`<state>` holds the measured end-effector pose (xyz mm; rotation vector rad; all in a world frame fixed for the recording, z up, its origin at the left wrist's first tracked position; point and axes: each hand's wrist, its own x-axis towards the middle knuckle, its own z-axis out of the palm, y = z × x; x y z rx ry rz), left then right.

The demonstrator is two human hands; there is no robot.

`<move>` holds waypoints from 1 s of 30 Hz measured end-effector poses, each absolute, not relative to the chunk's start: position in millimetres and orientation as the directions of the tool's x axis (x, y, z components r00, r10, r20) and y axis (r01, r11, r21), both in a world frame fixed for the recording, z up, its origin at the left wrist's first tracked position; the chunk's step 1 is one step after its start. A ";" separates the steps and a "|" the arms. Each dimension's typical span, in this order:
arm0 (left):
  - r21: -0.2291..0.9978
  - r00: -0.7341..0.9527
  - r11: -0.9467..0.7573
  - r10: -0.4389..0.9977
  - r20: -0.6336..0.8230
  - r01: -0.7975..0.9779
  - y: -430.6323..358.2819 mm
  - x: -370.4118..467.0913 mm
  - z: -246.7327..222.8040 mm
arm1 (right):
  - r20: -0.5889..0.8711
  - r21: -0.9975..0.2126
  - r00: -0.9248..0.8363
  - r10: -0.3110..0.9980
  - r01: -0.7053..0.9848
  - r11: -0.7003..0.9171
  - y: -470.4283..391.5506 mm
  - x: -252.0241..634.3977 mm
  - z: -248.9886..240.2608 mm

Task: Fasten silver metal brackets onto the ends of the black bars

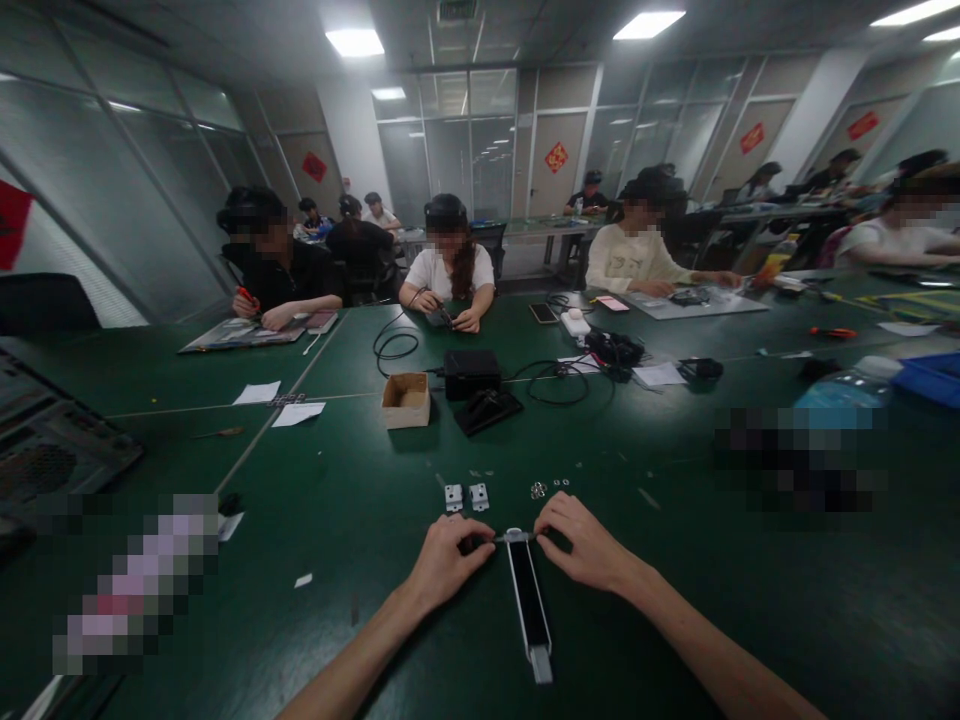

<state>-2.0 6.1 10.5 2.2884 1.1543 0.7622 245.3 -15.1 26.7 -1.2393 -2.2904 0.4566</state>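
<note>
A long narrow device point(529, 595) with a black strip in a white-and-silver frame lies on the green table, its far end away from me. A thin grey rod point(501, 539) crosses that far end. On the left, my left hand point(451, 560) is closed, thumb and fingertips pinching the rod. My right hand point(581, 543) is closed too, pinching at the rod's other end, where the fingers hide most of it. Just beyond my left hand sit two small silver metal brackets point(454, 497). Several small metal rings or nuts point(538, 490) lie beyond my right fingers.
Ahead stand an open cardboard box point(406, 402), a black box point(471, 373) and a black stand-like piece point(487, 409) amid cables. A water bottle point(851, 390) and blue tray point(930, 378) are at right, a computer case point(60, 440) at left. Co-workers sit across the table.
</note>
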 end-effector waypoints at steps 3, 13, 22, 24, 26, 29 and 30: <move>0.607 0.512 -0.554 0.817 0.266 0.569 6.8 -2.3 7.4 | 0.265 -0.500 -0.472 0.841 0.678 0.539 -14.3 243.4 25.3; 0.550 0.560 -0.621 0.771 0.302 0.558 4.9 4.3 5.8 | 0.254 -0.510 -0.490 0.834 0.665 0.546 -12.8 239.8 19.1; 0.527 0.550 -0.623 0.774 0.314 0.577 4.5 3.6 5.1 | 0.284 -0.509 -0.499 0.819 0.645 0.570 -14.6 240.0 13.3; 0.535 0.524 -0.646 0.760 0.384 0.544 0.6 4.5 14.8 | 0.303 -0.518 -0.497 0.813 0.630 0.578 -13.7 240.4 10.4; 0.561 0.439 -0.655 0.756 0.487 0.506 -10.2 4.7 31.5 | 0.317 -0.528 -0.496 0.808 0.616 0.585 -12.4 241.1 7.9; 0.578 0.343 -0.652 0.754 0.560 0.490 -37.1 -0.4 58.9 | 0.301 -0.540 -0.503 0.810 0.611 0.579 -11.3 242.4 5.9; 0.557 0.339 -0.648 0.755 0.562 0.520 -45.8 -4.2 64.9 | 0.292 -0.543 -0.503 0.813 0.613 0.574 -11.2 242.8 5.6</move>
